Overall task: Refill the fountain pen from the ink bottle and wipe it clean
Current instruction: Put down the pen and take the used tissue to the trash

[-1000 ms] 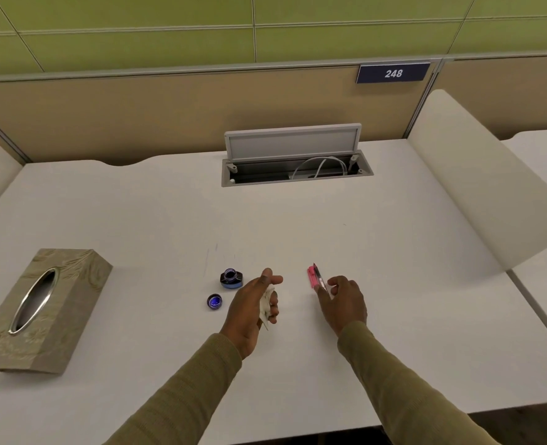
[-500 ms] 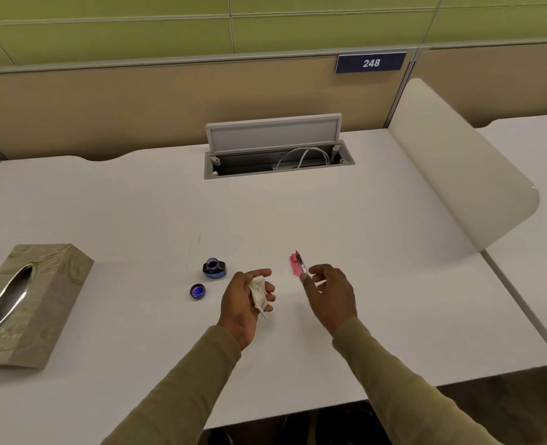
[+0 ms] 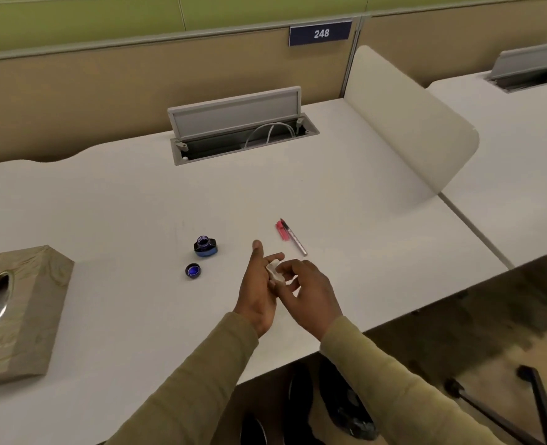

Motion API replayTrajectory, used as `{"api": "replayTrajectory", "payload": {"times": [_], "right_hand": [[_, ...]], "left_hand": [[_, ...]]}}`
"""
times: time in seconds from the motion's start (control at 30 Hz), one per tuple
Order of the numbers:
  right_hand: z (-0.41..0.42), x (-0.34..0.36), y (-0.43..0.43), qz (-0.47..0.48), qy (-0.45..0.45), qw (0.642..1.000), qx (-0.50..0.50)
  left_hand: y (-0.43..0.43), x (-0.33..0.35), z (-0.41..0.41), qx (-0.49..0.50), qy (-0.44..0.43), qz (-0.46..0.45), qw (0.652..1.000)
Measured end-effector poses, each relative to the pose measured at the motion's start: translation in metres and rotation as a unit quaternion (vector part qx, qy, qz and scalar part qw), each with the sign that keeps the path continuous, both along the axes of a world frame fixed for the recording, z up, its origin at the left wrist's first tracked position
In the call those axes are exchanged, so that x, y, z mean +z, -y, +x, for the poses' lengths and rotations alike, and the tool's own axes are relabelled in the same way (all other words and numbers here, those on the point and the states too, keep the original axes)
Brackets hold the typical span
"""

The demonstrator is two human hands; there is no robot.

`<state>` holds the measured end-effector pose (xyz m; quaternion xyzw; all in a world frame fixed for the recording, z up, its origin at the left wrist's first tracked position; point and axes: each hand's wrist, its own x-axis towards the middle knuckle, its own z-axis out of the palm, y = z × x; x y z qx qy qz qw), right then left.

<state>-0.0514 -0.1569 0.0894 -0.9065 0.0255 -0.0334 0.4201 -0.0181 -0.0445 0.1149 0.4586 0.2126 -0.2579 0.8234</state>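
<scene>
While the fountain pen (image 3: 292,237) lies free on the white desk (image 3: 378,220), no hand on it, both hands meet just short of it over a crumpled tissue (image 3: 273,273). The pen's long axis runs on a diagonal: pink end and dark tip point away and to the left, and the silvery barrel end points back toward the person's right. It lies beyond the hands and slightly to their right, apart from both. The right hand (image 3: 310,292) is the nearer, and the barrel end is the closest part to it.

The right hand's curled fingers pinch the tissue. The left hand (image 3: 259,292) has two digits stretched forward and the wad lies against it; whether it grips the tissue or only cradles it cannot be made out.

Left of the hands the ink bottle (image 3: 205,246) stands open, with its blue cap (image 3: 192,270) lying separately just in front of it. The bottle probably needs closing before the job is done. A tissue box (image 3: 24,313) sits at the desk's left edge. At the back are an open cable hatch (image 3: 243,130) and a partition plate reading 248 (image 3: 321,33).

Any further reach for the pen would most easily fall to the right hand, taking the barrel end first.
</scene>
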Motion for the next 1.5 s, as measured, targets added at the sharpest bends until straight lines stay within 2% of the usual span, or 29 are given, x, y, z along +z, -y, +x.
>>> {"api": "replayTrajectory", "payload": {"times": [0.3, 0.63, 0.87, 0.97, 1.03, 1.1, 1.2, 1.33, 1.43, 1.5], "right_hand": [[-0.070, 0.000, 0.014, 0.023, -0.030, 0.991, -0.130], [-0.133, -0.011, 0.066, 0.039, -0.045, 0.972, -0.226], [-0.185, -0.037, 0.134, 0.074, -0.093, 0.954, -0.274], [-0.207, -0.061, 0.167, 0.060, -0.118, 0.946, -0.296], [-0.222, -0.082, 0.187, 0.056, -0.145, 0.939, -0.306], [-0.233, -0.104, 0.206, 0.058, -0.176, 0.932, -0.312], [-0.245, -0.136, 0.224, 0.046, -0.220, 0.924, -0.310], [-0.254, -0.183, 0.238, 0.034, -0.259, 0.913, -0.313], [-0.255, -0.228, 0.242, 0.038, -0.290, 0.902, -0.319], [-0.254, -0.261, 0.241, 0.053, -0.303, 0.894, -0.326]], "left_hand": [[0.014, -0.010, -0.053, -0.134, 0.025, 0.063, 0.989], [0.063, -0.024, -0.099, -0.233, 0.039, 0.118, 0.965], [0.120, -0.063, -0.138, -0.317, 0.036, 0.148, 0.936], [0.142, -0.094, -0.153, -0.337, 0.025, 0.205, 0.919], [0.155, -0.116, -0.160, -0.356, 0.038, 0.262, 0.896], [0.164, -0.139, -0.164, -0.374, 0.088, 0.327, 0.864], [0.170, -0.175, -0.165, -0.417, 0.182, 0.423, 0.784], [0.176, -0.229, -0.164, -0.481, 0.264, 0.506, 0.666], [0.180, -0.264, -0.165, -0.514, 0.308, 0.533, 0.598], [0.181, -0.289, -0.167, -0.534, 0.316, 0.541, 0.568]]}}
